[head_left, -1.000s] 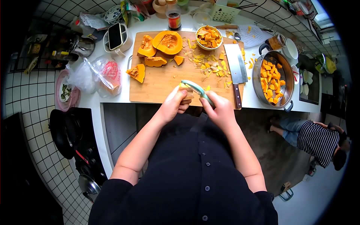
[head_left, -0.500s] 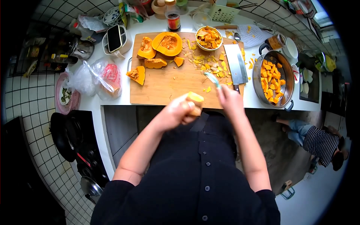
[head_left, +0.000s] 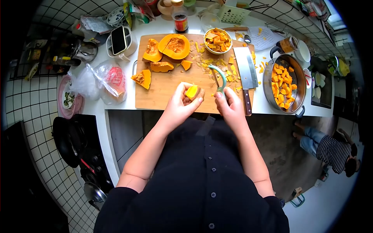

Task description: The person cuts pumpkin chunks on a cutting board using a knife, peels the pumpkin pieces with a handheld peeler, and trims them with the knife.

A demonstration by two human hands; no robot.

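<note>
Between the thumb and fingers of my left hand [head_left: 179,104] is a small pumpkin piece [head_left: 192,91], yellow on one face with brownish rind. My right hand [head_left: 231,109] grips a light green peeler [head_left: 223,76], its head apart from the piece and above the wooden cutting board [head_left: 163,95]. Larger orange pumpkin pieces [head_left: 173,46] lie at the board's upper left. Peel scraps [head_left: 223,69] are scattered on its right half, near a bowl of peelings [head_left: 217,40]. A cleaver [head_left: 244,68] lies along the right edge, handle toward me.
Right of the board stands a metal pot [head_left: 268,81] holding pumpkin chunks. Plastic bags [head_left: 112,79] and a container with a phone [head_left: 118,40] are at the left. A sauce bottle [head_left: 180,21] stands behind the board. Another person [head_left: 334,151] is at the far right.
The peeler has come away from the pumpkin piece, and my hands are further apart than a second ago. The piece is turned differently in my left hand. The other person has shifted slightly.
</note>
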